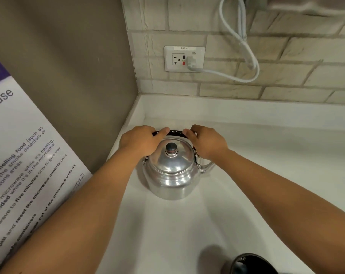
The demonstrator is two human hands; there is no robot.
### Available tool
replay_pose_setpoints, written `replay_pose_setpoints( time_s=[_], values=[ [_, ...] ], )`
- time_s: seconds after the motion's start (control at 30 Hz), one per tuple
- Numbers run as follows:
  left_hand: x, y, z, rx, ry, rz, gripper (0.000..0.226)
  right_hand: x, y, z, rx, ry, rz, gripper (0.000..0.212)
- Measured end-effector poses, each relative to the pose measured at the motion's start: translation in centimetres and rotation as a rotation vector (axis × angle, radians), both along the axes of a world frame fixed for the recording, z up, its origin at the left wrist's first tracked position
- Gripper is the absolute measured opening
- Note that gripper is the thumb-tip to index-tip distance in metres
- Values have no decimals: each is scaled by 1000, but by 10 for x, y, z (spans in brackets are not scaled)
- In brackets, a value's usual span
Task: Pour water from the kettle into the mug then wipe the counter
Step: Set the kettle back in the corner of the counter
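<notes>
Two hands on the kettle's handle, head view only. Left hand (140, 140) and right hand (207, 142) each curl their fingers around the dark handle (175, 132), which lies folded back behind the lid; thumbs point toward each other above the lid knob (171, 148). Kettle (171, 173) stands upright on the white counter (167, 234), near the corner where the brown side wall meets the brick backsplash, spout (207, 167) pointing right

Step in hand (judged): raising the handle upright before lifting. Best to swing it fully vertical, then shift to a one-hand grip at mid-handle so the body hangs level and the lid stays seated

Containers: kettle lid is on, so water level cannot be seen. Dark rim at the bottom edge is probably the mug (252, 264), well apart from the kettle, mostly cut off; contents not discernible. No cloth visible. Counter looks dry
</notes>
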State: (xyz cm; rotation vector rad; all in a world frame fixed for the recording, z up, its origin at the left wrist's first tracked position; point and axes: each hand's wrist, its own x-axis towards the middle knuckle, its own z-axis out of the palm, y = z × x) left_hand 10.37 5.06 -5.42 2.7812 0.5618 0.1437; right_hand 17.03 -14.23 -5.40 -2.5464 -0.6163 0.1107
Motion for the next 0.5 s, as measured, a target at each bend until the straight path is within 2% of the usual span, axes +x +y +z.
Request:
replay_pose_setpoints(
  time_s=[0.1,0.23,0.3,0.4,0.5],
  values=[
    [-6,-4,15,86,-55,46,65,-7,-8,15,-14,-197,-62,46],
    [-37,-23,41,26,-447,-1,43,-29,-38,45,162,-288,-80,33],
    [-61,-43,48,1,-567,-54,34,-48,-61,55,215,-322,-62,33],
    [-103,-76,38,-51,-640,-136,24,-87,-104,55,235,-340,-78,32],
    [-146,-101,3,-125,-568,-210,18,-129,-157,34,225,-316,-174,33]
  ],
)
